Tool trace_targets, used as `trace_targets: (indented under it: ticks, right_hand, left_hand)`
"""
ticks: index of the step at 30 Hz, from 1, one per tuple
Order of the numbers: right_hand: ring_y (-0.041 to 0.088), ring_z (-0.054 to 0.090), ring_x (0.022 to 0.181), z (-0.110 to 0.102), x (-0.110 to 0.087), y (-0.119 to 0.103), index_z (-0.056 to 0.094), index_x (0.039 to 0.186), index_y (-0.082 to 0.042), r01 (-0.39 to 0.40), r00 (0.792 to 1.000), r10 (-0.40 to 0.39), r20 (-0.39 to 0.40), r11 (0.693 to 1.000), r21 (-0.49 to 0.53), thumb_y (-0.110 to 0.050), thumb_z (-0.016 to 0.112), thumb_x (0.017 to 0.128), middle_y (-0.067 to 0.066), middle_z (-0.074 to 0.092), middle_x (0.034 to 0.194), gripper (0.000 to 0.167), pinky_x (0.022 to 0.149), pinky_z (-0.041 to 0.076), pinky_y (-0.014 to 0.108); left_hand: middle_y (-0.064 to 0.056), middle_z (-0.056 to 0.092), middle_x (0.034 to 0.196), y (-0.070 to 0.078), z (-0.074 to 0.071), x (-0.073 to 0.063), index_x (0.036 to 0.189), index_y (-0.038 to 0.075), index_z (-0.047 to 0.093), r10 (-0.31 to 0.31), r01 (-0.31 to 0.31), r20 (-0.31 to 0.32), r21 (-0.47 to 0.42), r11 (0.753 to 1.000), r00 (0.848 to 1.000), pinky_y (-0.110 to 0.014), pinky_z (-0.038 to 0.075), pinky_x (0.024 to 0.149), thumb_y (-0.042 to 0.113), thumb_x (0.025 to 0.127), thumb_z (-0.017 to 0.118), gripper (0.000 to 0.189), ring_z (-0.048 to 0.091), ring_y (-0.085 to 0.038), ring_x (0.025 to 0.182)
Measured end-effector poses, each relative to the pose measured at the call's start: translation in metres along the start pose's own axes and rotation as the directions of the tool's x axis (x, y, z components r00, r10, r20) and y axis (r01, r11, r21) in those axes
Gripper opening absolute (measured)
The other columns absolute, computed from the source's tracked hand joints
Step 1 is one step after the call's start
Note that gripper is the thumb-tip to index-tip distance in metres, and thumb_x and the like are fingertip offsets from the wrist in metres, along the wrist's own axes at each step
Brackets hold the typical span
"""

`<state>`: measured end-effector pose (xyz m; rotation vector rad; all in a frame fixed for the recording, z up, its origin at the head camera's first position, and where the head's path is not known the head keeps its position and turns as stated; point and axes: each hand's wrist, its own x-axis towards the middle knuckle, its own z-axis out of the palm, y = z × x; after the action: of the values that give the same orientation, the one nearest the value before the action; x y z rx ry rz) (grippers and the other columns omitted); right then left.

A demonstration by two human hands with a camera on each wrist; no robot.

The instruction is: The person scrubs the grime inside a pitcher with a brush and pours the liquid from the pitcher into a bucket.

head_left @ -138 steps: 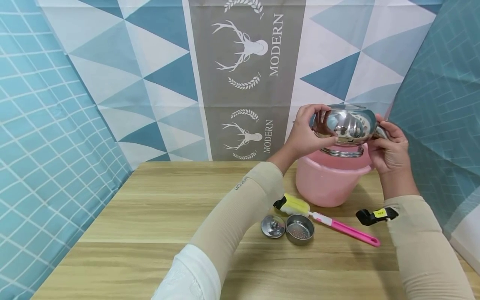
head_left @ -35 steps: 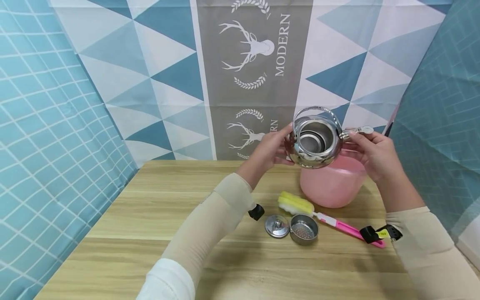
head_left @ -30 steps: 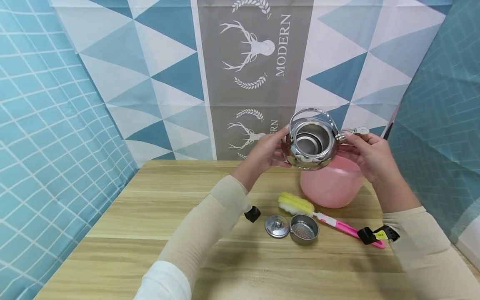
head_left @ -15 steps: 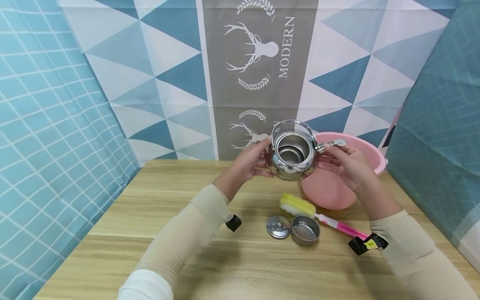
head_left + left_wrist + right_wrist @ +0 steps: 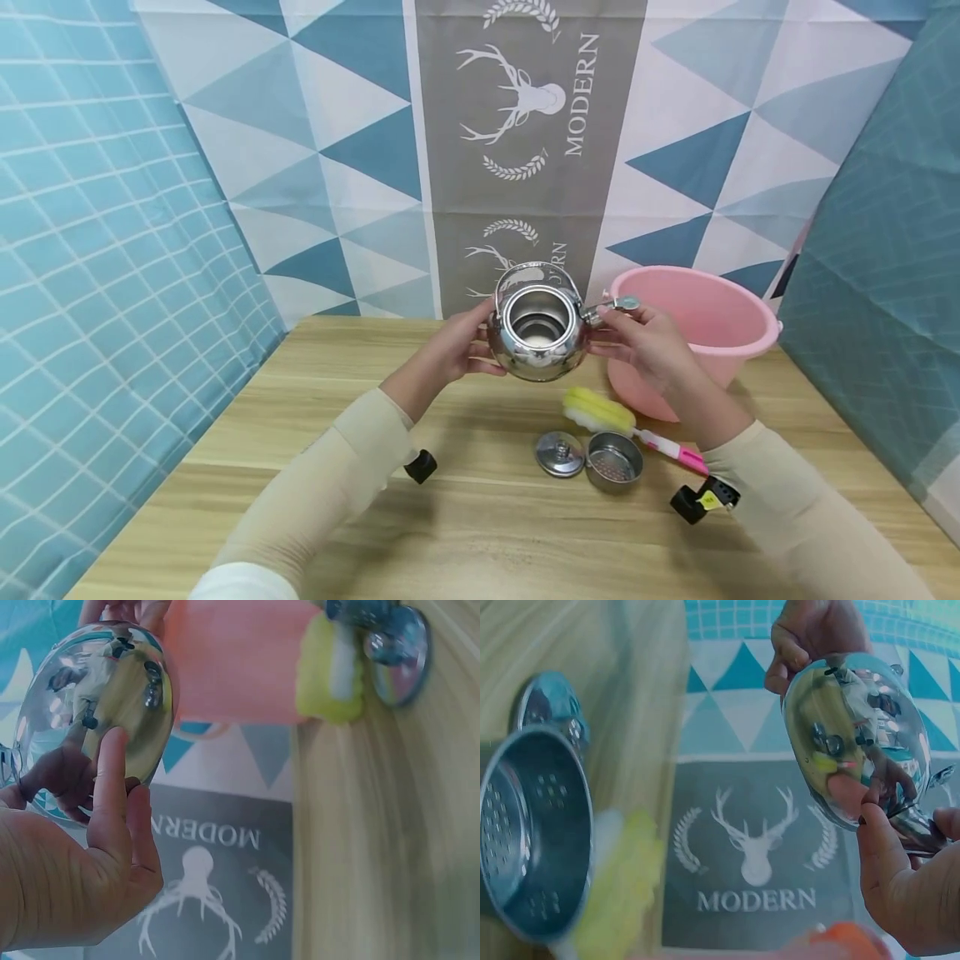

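A shiny steel teapot (image 5: 534, 364), without its lid, is held above the table with its opening toward the head camera and its arched handle raised. My left hand (image 5: 453, 343) holds the left side of its round body, thumb near the top and fingers lower down. On the other side, my right hand (image 5: 647, 343) grips the spout (image 5: 594, 317) between thumb and fingers. The left wrist view shows my left fingers against the polished body (image 5: 142, 690). In the right wrist view my right hand (image 5: 915, 889) pinches the spout (image 5: 915, 831).
A pink bucket (image 5: 738, 346) stands at the back right. Before it lie a yellow sponge brush (image 5: 597, 410) with a pink handle, a steel lid (image 5: 559, 454) and a perforated strainer basket (image 5: 614, 463). The wooden table (image 5: 360, 375) meets patterned cloth behind.
The teapot was upside down over the bucket; both hands have since turned its opening toward the head camera and brought it left and lower, away from the bucket. Both hands keep hold.
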<state>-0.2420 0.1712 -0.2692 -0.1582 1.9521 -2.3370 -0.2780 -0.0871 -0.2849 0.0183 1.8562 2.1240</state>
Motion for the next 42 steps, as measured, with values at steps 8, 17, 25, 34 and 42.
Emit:
trace_targets:
  ticks: [8, 17, 25, 34, 42]
  right_hand:
    - [0.017, 0.070, 0.082, 0.015, 0.011, 0.027, 0.052, 0.105, -0.002, 0.013, 1.000, -0.013, 0.023, 1.000, 0.014, -0.013, 0.057, 0.099, 0.003, 0.069, 0.088, 0.013, 0.079, 0.057, 0.035]
    - [0.018, 0.070, 0.076, 0.024, 0.021, 0.053, 0.058, 0.094, -0.003, -0.024, 0.998, 0.023, 0.055, 1.000, 0.017, -0.008, 0.054, 0.100, 0.006, 0.069, 0.081, 0.009, 0.074, 0.058, 0.036]
    - [0.019, 0.069, 0.074, 0.031, 0.031, 0.072, 0.053, 0.104, 0.005, -0.115, 0.992, 0.114, 0.056, 0.993, 0.009, -0.004, 0.054, 0.099, 0.008, 0.069, 0.079, 0.010, 0.075, 0.058, 0.035]
    - [0.019, 0.068, 0.076, 0.045, 0.037, 0.092, 0.051, 0.110, 0.012, -0.156, 0.984, 0.160, 0.081, 0.987, -0.047, 0.001, 0.055, 0.096, 0.009, 0.067, 0.082, 0.018, 0.084, 0.056, 0.039]
    - [0.022, 0.067, 0.081, 0.055, 0.041, 0.102, 0.049, 0.115, 0.017, -0.189, 0.976, 0.196, 0.096, 0.979, -0.075, 0.002, 0.053, 0.097, 0.015, 0.066, 0.092, 0.025, 0.090, 0.053, 0.043]
  left_hand:
    - [-0.025, 0.043, 0.132, -0.014, -0.022, -0.004, 0.137, 0.001, 0.040, -0.043, 0.042, -0.026, -0.015, 0.999, 0.999, -0.044, 0.059, 0.066, 0.053, 0.093, 0.057, 0.070, 0.059, -0.040, 0.102]
    - [-0.028, 0.037, 0.141, -0.043, -0.044, -0.004, 0.140, 0.002, 0.036, -0.084, 0.083, -0.003, -0.076, 0.994, 0.997, -0.045, 0.059, 0.067, 0.049, 0.093, 0.059, 0.070, 0.053, -0.046, 0.117]
    - [-0.033, 0.031, 0.145, -0.054, -0.055, 0.000, 0.148, 0.010, 0.030, -0.115, 0.114, -0.008, -0.072, 0.991, 0.993, -0.046, 0.058, 0.069, 0.045, 0.096, 0.056, 0.068, 0.047, -0.049, 0.123]
    - [-0.028, 0.043, 0.133, -0.068, -0.067, 0.004, 0.131, -0.001, 0.045, -0.158, 0.158, -0.099, -0.012, 0.987, 0.982, -0.046, 0.059, 0.065, 0.046, 0.095, 0.057, 0.060, 0.051, -0.044, 0.118]
    - [-0.025, 0.043, 0.130, -0.077, -0.077, 0.008, 0.113, -0.001, 0.051, -0.168, 0.173, -0.156, 0.020, 0.985, 0.973, -0.046, 0.058, 0.065, 0.046, 0.095, 0.056, 0.051, 0.052, -0.044, 0.119]
